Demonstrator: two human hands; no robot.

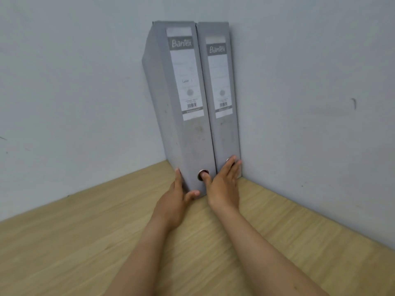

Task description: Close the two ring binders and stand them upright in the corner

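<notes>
Two grey ring binders stand closed and upright, side by side, in the corner where the two walls meet. The left binder (188, 124) shows its spine and left cover. The right binder (222, 116) rests against the right wall. My left hand (177, 199) clasps the bottom of the left binder, fingers along its left cover and thumb on the spine's lower edge. My right hand (224, 186) lies flat with its fingers spread over the base of the right binder's spine. Its thumb touches the metal finger hole (202, 175) of the left binder.
The binders stand on a light wooden table (85, 242) that runs into the corner. Pale grey walls (74, 92) close it in at the left and right. Both my forearms reach in from the bottom edge of the view.
</notes>
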